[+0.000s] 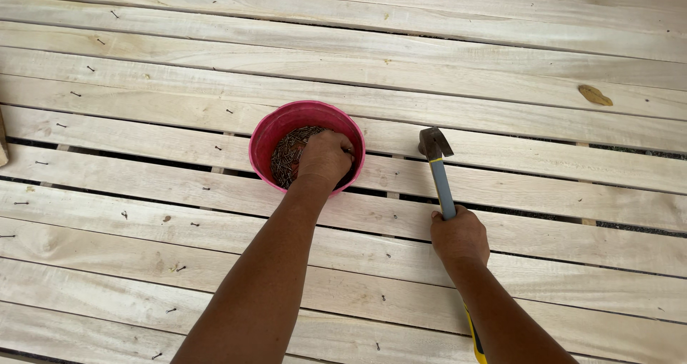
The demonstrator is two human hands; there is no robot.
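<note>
My left hand (325, 156) reaches down into a pink bucket (300, 112) that holds a heap of dark nails (285, 158). Its fingers are curled in among the nails, and what they grip is hidden. My right hand (459, 235) is closed around the blue shaft of a hammer (438, 165). The hammer's dark metal head rests on a plank to the right of the bucket, and its yellow and black handle end shows beside my forearm.
Pale wooden planks (501, 70) lie side by side across the whole view, with dark gaps between some. Several nails stand half driven along the left part (91, 68). A brown bark chip (595, 95) lies at the upper right.
</note>
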